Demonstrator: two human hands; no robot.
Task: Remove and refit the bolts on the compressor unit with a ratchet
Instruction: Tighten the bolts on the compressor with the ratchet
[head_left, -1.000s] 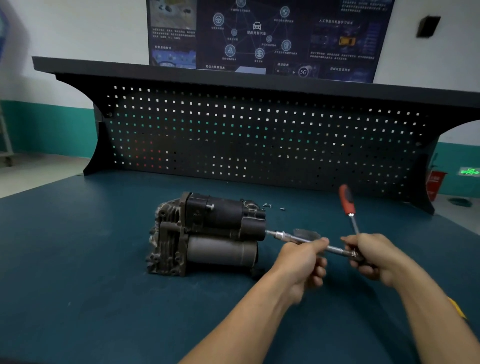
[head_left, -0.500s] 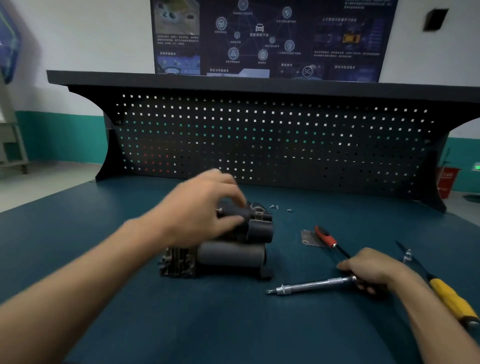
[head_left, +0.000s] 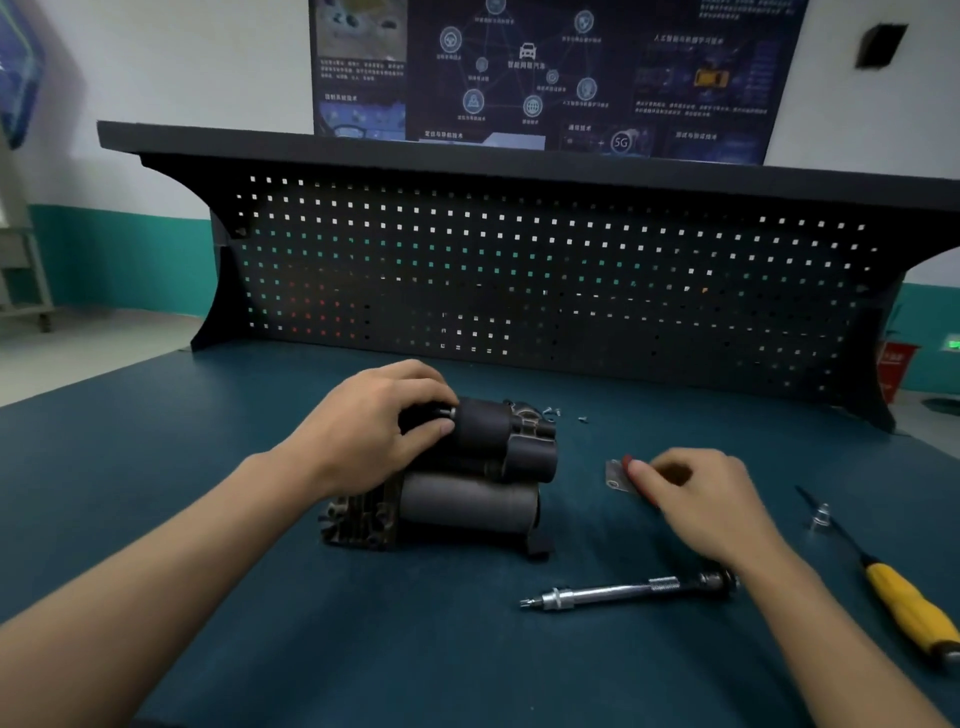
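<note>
The dark compressor unit (head_left: 470, 501) lies on its side at the middle of the blue bench. My left hand (head_left: 371, 431) grips its upper black cylinder from the left, thumb and fingers either side of a small silver stud (head_left: 447, 413). The chrome ratchet with its extension bar (head_left: 623, 592) lies loose on the bench in front of the unit, its head partly under my right wrist. My right hand (head_left: 698, 499) is to the right of the unit, fingers curled over a red-handled screwdriver (head_left: 630, 464) of which only the handle end shows.
A small metal plate (head_left: 614, 475) lies under the red handle. Loose bolts (head_left: 550, 412) sit behind the unit. A yellow-handled screwdriver (head_left: 906, 610) and a small socket (head_left: 821, 517) lie at the right. A black pegboard (head_left: 519, 280) closes off the back.
Both hands took the ratchet off the unit and my right hand laid it on the bench. My left hand moved onto the compressor. My right hand left the ratchet and went to the red-handled screwdriver.
</note>
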